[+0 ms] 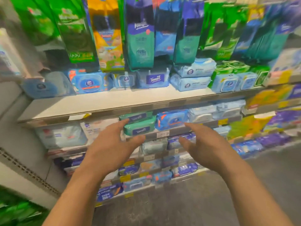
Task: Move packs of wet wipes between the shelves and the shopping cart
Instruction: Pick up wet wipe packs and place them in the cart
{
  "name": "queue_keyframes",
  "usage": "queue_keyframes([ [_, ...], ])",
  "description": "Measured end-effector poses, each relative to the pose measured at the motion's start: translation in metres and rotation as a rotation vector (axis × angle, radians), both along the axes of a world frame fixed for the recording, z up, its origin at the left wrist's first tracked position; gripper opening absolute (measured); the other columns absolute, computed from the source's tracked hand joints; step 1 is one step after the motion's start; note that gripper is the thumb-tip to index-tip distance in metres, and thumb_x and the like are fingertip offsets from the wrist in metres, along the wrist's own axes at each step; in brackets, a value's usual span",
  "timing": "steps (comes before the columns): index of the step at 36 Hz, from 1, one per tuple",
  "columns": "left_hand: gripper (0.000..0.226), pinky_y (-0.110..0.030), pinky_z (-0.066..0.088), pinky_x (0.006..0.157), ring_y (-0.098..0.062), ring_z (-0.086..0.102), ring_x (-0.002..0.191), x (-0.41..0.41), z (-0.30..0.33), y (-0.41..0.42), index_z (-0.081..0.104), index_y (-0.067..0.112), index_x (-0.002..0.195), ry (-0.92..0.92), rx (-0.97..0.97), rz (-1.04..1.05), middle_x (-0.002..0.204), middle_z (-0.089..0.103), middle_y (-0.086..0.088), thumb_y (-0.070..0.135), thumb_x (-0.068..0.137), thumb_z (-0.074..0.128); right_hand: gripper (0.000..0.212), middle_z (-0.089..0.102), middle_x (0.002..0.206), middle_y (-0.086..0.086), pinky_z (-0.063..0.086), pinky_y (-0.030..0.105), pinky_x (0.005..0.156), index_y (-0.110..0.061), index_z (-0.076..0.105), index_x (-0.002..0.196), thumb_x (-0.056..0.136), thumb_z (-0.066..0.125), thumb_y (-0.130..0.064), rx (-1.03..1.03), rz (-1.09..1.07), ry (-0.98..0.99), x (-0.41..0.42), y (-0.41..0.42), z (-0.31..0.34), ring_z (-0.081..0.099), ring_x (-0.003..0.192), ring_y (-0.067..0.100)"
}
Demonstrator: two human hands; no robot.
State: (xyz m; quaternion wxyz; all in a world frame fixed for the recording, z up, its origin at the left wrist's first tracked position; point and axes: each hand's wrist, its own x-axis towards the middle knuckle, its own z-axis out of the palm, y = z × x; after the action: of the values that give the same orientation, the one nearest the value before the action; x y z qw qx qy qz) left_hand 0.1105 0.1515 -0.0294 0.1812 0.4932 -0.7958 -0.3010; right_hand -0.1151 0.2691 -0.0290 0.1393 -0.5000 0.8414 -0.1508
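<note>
- Two hands were out before the shelving, both empty, fingers spread and loosely bent; left hand [112, 141] had its fingertips just at the left end of the green packs, right hand [206, 145] was apart from them, lower and to the right
- Two green wet-wipe packs [138, 126] lay stacked at the front edge of the second shelf [179, 130], labels facing out; whether the left fingertips touched the packs could not be told through the blur
- Orange-and-blue pack [172, 119] sat just beside the green stack on its right, pale blue packs [215, 111] beyond that
- Top shelf [97, 101] carried flat blue packs along its back and tall green and teal bags standing behind them
- No shopping cart in view
- Judged handling: soft film packs, moderately heavy for their size, yielding under pressure and slick on the wrapper; best clasped at both short ends, one hand each side, stack taken together
- Risk judged: upper pack sliding off the lower one if tilted
</note>
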Motion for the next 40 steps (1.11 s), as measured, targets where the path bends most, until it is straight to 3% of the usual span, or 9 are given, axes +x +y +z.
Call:
queue_keyframes([
  [6, 0.073, -0.029, 0.036, 0.089, -0.012, 0.051, 0.121, -0.042, 0.000, -0.016, 0.043, 0.042, 0.146, -0.008, -0.054, -0.080, 0.146, 0.051, 0.011, 0.069, 0.080, 0.061, 0.066, 0.038, 0.160, -0.009, 0.031, 0.030, 0.116, -0.031, 0.035, 0.156, 0.097, 0.056, -0.054, 0.011, -0.127, -0.046, -0.032, -0.001, -0.004, 0.037, 0.145, 0.014],
  [13, 0.084, -0.029, 0.033, 0.111, -0.008, 0.042, 0.137, -0.098, -0.012, -0.053, 0.042, 0.037, 0.149, 0.094, -0.011, -0.175, 0.152, 0.043, 0.013, 0.074, 0.076, 0.061, 0.065, 0.043, 0.157, -0.006, 0.036, 0.029, 0.111, -0.026, 0.037, 0.155, 0.098, 0.055, -0.052, 0.013, -0.153, -0.006, -0.067, -0.016, -0.003, 0.049, 0.136, 0.016],
  [17, 0.079, -0.030, 0.032, 0.112, -0.011, 0.040, 0.139, -0.130, -0.013, -0.086, 0.038, 0.039, 0.150, 0.099, 0.008, -0.243, 0.155, 0.039, 0.012, 0.071, 0.080, 0.059, 0.064, 0.047, 0.154, -0.004, 0.036, 0.023, 0.101, -0.024, 0.038, 0.155, 0.099, 0.054, -0.050, 0.022, -0.184, 0.056, -0.089, -0.035, 0.003, 0.051, 0.133, 0.014],
  [21, 0.075, -0.018, 0.028, 0.105, 0.000, 0.040, 0.132, -0.155, -0.012, -0.122, 0.042, 0.037, 0.147, 0.191, 0.026, -0.263, 0.152, 0.042, 0.014, 0.067, 0.081, 0.063, 0.066, 0.045, 0.156, -0.005, 0.034, 0.024, 0.107, -0.024, 0.037, 0.155, 0.098, 0.055, -0.053, 0.025, -0.214, 0.109, -0.113, -0.064, 0.011, 0.042, 0.142, 0.012],
  [25, 0.079, -0.019, 0.030, 0.103, -0.004, 0.044, 0.134, -0.174, -0.014, -0.151, 0.045, 0.039, 0.145, 0.208, 0.014, -0.256, 0.150, 0.046, 0.016, 0.076, 0.076, 0.061, 0.068, 0.047, 0.155, -0.001, 0.038, 0.028, 0.106, -0.024, 0.038, 0.155, 0.097, 0.055, -0.055, 0.029, -0.255, 0.121, -0.134, -0.090, 0.015, 0.048, 0.137, 0.017],
  [30, 0.074, -0.017, 0.033, 0.092, 0.000, 0.050, 0.103, -0.199, -0.015, -0.185, 0.049, 0.039, 0.143, 0.203, 0.082, -0.266, 0.119, 0.060, 0.017, 0.067, 0.077, 0.069, 0.066, 0.048, 0.153, -0.001, 0.043, 0.030, 0.099, -0.028, 0.040, 0.154, 0.096, 0.057, -0.054, -0.004, -0.301, 0.110, -0.153, -0.116, 0.016, 0.057, 0.124, 0.020],
  [34, 0.089, -0.027, 0.038, 0.108, -0.010, 0.050, 0.131, -0.212, -0.019, -0.202, 0.044, 0.037, 0.147, 0.089, 0.028, -0.360, 0.148, 0.049, 0.013, 0.082, 0.071, 0.055, 0.065, 0.058, 0.141, 0.006, 0.043, 0.028, 0.092, -0.024, 0.043, 0.152, 0.096, 0.057, -0.054, 0.028, -0.314, 0.118, -0.169, -0.129, 0.013, 0.058, 0.122, 0.022],
  [37, 0.077, -0.029, 0.035, 0.112, -0.016, 0.045, 0.138, -0.223, -0.014, -0.207, 0.041, 0.035, 0.149, 0.031, 0.006, -0.341, 0.155, 0.042, 0.009, 0.071, 0.083, 0.057, 0.065, 0.051, 0.151, 0.001, 0.042, 0.028, 0.100, -0.024, 0.041, 0.153, 0.097, 0.056, -0.053, 0.037, -0.307, 0.106, -0.182, -0.139, 0.011, 0.056, 0.126, 0.020],
  [40, 0.084, -0.029, 0.032, 0.112, -0.013, 0.042, 0.140, -0.236, -0.010, -0.209, 0.041, 0.037, 0.148, 0.052, 0.028, -0.303, 0.155, 0.042, 0.012, 0.072, 0.072, 0.050, 0.066, 0.044, 0.157, -0.003, 0.040, 0.030, 0.107, -0.025, 0.040, 0.154, 0.097, 0.057, -0.052, 0.019, -0.289, 0.080, -0.197, -0.148, 0.010, 0.049, 0.137, 0.019],
])
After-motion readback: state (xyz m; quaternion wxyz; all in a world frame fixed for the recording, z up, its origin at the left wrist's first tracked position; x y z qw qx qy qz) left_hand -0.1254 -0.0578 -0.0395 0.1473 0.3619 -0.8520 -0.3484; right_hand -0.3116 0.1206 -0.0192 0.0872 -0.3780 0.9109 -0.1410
